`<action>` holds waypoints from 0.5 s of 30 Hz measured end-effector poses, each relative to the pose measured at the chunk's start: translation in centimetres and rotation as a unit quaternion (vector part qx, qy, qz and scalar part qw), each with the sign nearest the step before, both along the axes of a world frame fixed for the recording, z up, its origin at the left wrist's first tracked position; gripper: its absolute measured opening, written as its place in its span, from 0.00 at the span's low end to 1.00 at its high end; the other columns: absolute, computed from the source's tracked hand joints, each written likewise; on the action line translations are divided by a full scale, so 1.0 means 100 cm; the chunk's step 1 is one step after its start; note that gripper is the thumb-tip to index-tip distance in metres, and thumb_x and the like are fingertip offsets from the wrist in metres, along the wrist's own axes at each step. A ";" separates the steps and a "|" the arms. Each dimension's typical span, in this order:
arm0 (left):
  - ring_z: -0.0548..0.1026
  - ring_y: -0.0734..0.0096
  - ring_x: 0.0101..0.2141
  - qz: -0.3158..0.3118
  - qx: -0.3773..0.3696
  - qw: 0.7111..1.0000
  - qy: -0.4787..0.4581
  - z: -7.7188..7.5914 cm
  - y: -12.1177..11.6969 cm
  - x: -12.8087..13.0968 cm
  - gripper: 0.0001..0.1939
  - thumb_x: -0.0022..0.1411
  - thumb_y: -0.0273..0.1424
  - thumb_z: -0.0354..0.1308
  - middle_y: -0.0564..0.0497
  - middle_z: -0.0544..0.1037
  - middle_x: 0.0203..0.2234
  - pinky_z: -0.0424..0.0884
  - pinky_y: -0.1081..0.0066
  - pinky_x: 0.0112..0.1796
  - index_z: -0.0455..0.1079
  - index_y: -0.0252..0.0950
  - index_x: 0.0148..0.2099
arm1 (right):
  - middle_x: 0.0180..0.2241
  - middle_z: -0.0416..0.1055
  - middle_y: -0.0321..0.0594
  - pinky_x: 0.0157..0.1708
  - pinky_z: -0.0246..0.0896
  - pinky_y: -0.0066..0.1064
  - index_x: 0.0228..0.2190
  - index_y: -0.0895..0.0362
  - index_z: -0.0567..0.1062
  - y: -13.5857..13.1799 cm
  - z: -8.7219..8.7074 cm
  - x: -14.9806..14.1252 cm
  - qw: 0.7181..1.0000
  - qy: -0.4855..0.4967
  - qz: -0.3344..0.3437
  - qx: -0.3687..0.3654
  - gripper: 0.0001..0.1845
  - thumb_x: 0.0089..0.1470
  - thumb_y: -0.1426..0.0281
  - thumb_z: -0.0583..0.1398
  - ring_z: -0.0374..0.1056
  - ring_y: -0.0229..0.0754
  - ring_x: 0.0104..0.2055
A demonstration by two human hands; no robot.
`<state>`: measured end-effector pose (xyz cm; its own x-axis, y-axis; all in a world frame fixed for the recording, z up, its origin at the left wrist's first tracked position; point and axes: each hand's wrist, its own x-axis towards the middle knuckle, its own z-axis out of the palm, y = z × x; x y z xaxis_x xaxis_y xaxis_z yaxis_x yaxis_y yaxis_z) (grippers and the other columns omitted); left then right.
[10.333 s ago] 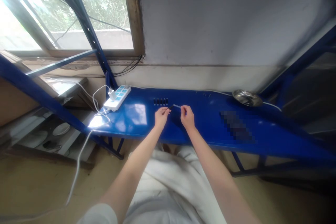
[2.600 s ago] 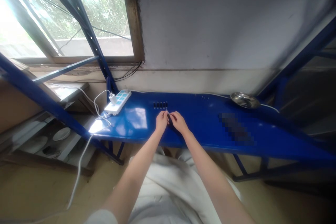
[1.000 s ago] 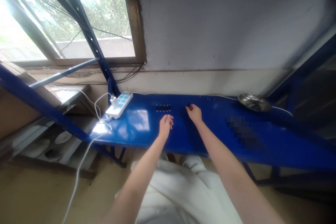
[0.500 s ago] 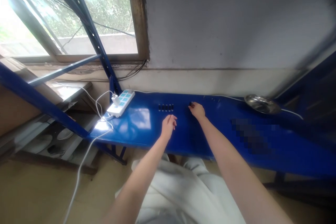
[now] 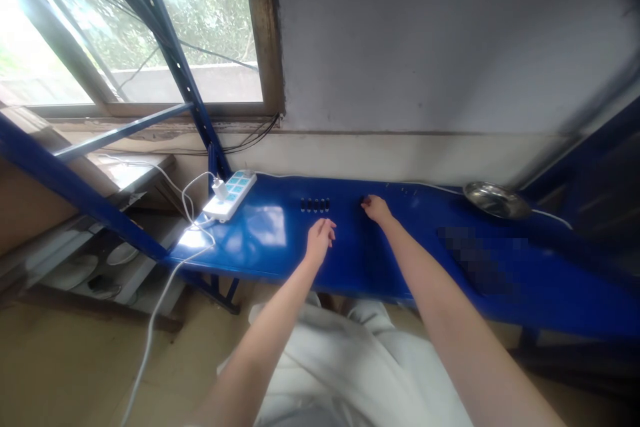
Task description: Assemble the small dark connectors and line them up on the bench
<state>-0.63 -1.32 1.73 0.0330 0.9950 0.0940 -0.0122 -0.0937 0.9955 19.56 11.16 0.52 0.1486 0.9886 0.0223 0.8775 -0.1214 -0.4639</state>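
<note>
Near the front of the blue table, my left hand hovers with its fingers loosely bent and apart, holding nothing visible. Just beyond it stands a row of several small dark cylindrical pieces with light ends. To the right of that row, my right hand is closed in a pinch at the tabletop. A small dark piece shows at its fingertips, too small and shaded to identify. Several tiny bits lie on the table past my right hand.
A white power strip with a plugged-in charger sits at the table's left end, its cable hanging off the edge. A shiny metal dish stands at the back right. Nearer lies a blurred dark object. A blue metal post rises at left.
My right hand has shifted very slightly to the right, still pinching at the small dark piece. The left hand stays almost where it was, and the row of pieces is unchanged.
</note>
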 end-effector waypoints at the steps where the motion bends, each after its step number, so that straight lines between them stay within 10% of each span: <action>1: 0.63 0.81 0.18 -0.001 0.000 1.000 0.000 0.000 0.000 0.000 0.18 0.61 0.43 0.45 0.55 0.66 0.19 0.61 0.78 0.22 0.67 0.34 0.32 | 0.38 0.73 0.48 0.37 0.61 0.28 0.36 0.62 0.72 0.001 0.000 0.001 1.000 0.000 0.003 0.000 0.09 0.51 0.73 0.56 0.69 0.43 0.40; 15: 0.63 0.81 0.19 0.002 -0.003 1.000 0.005 -0.001 0.000 0.000 0.19 0.61 0.44 0.45 0.55 0.66 0.20 0.61 0.78 0.23 0.67 0.34 0.33 | 0.33 0.73 0.45 0.37 0.62 0.29 0.33 0.61 0.73 0.001 0.005 0.004 0.999 0.028 -0.005 -0.024 0.09 0.46 0.73 0.60 0.70 0.43 0.37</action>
